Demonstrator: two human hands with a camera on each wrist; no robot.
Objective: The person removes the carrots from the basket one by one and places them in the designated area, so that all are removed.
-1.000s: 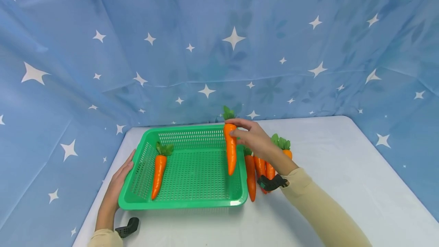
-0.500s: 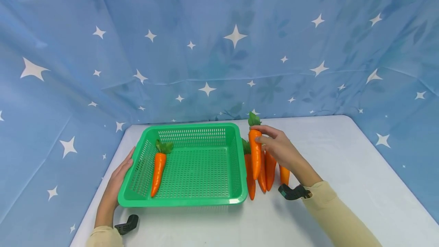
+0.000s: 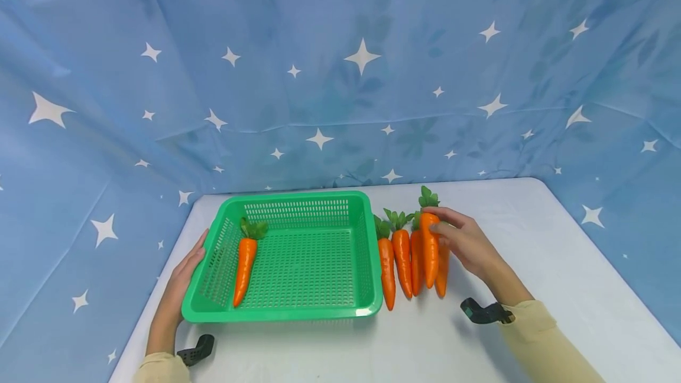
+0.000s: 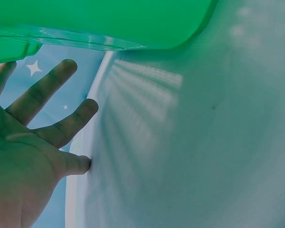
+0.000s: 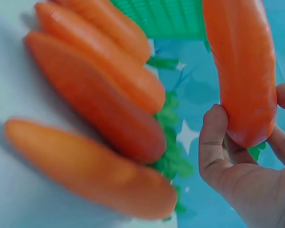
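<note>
My right hand (image 3: 465, 241) pinches an orange carrot (image 3: 430, 253) near its leafy top, thumb on one side and fingers on the other. This carrot's tip points toward me, and it overlaps the right end of a row of carrots in the head view. Four fingers' worth of detail aside, the right wrist view shows the held carrot (image 5: 242, 71) raised apart from the row. My left hand (image 3: 183, 279) lies along the left outer side of a green plastic basket (image 3: 282, 314), fingers straight. Inside the basket, at its left, rests one carrot (image 3: 245, 270) with green leaves.
Several carrots (image 3: 402, 262) lie side by side on the white table (image 3: 511, 223), just right of the basket, leaves toward the back. A blue curtain (image 3: 340, 93) with white stars rises behind the table and along its left and right sides.
My right hand has carried the carrot rightward, from over the basket's right side, across the row, to the row's right end. The left hand has stayed at the basket.
</note>
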